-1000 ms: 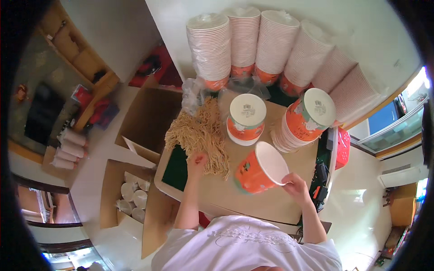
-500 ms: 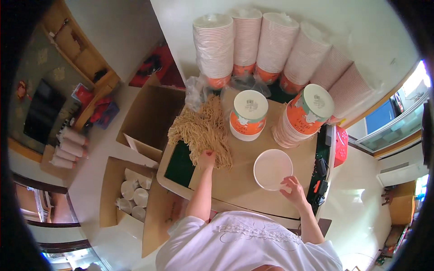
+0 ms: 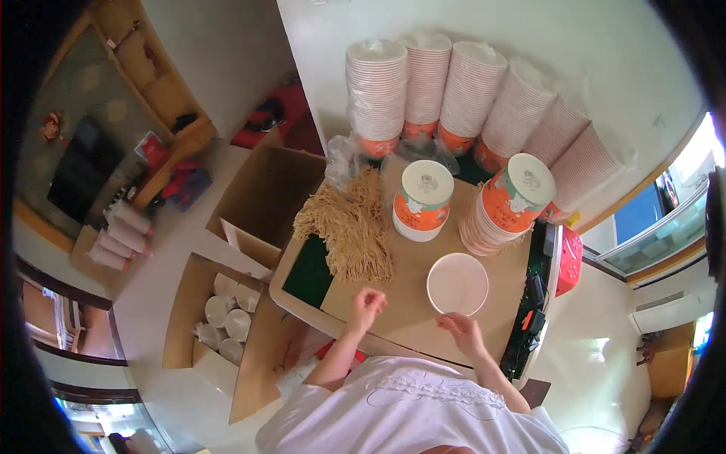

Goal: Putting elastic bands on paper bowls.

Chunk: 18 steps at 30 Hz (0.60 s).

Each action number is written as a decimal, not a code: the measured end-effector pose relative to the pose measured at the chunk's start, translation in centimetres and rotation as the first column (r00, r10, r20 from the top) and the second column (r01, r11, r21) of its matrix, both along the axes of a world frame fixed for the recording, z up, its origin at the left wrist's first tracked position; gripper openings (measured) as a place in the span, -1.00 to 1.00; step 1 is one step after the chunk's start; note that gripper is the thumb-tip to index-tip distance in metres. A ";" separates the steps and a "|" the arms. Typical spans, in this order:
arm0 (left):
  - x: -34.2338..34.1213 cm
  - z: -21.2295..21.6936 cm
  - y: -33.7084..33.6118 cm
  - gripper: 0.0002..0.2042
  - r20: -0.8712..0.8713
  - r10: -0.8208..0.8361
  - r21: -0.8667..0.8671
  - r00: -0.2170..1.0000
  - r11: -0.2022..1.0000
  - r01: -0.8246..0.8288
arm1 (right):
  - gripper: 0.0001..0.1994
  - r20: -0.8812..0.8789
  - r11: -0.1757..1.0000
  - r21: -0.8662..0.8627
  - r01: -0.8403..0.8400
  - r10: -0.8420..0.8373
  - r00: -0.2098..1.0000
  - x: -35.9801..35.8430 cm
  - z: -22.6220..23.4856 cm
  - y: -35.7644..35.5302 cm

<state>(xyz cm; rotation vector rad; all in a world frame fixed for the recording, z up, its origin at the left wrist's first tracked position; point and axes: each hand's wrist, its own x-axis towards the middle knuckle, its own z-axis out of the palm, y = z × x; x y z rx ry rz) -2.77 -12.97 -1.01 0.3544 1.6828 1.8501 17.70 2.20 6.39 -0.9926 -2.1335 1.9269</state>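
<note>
My left hand (image 3: 368, 307) hovers over the near edge of the cardboard-covered table, its fingers curled together; anything thin inside them is too small to make out. Beyond it lies a shaggy heap of tan, string-like strands (image 3: 344, 227), apart from the hand. My right hand (image 3: 460, 331) is at the near rim of a white round paper tub (image 3: 457, 284), fingers pressed together. I cannot tell whether they grip the rim or something small. The tub stands mouth up, its inside white. Behind it are an upturned orange and green paper tub (image 3: 423, 200) and an upturned nested stack (image 3: 510, 200).
Tall plastic-wrapped stacks of paper tubs (image 3: 463, 98) line the wall. On the left stand an open carton (image 3: 265, 197) and another carton (image 3: 184, 303) holding white tubs. Black adapters (image 3: 535, 291) lie along the right table edge, beside a red basket (image 3: 569, 261).
My left hand has come off the strands, back toward me. The right hand has shifted left from the tub's right side to its near rim. The whole view has tilted slightly.
</note>
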 end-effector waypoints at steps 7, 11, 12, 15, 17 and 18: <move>11.4 7.5 -0.5 -0.90 -0.243 -0.208 -0.114 0.948 0.976 0.185 | -0.70 -0.134 0.861 -0.494 -0.121 0.062 0.989 -2.1 0.3 -3.5; 13.9 7.5 -2.3 -0.89 -0.281 -0.213 -0.216 0.936 0.964 0.155 | -0.75 -0.170 0.732 -0.682 -0.011 -0.143 0.975 -0.8 2.0 -2.6; 14.1 7.9 -2.6 -0.89 -0.302 -0.215 -0.292 0.929 0.948 0.124 | -0.74 -0.166 0.639 -0.769 0.019 -0.229 0.959 -0.2 2.0 -1.7; 14.2 7.7 -4.8 -0.87 -0.356 -0.184 -0.426 0.916 0.905 0.017 | -0.82 -0.206 0.616 -0.788 0.018 -0.291 0.934 1.7 3.0 2.5; 14.2 6.8 -6.7 -0.86 -0.366 -0.157 -0.504 0.917 0.862 -0.054 | -0.79 -0.262 0.687 -0.719 0.104 -0.407 0.875 2.7 4.1 4.7; 14.0 6.3 -7.4 -0.86 -0.368 -0.170 -0.505 0.914 0.862 -0.043 | -0.74 -0.297 0.707 -0.695 0.130 -0.447 0.844 3.4 4.4 5.8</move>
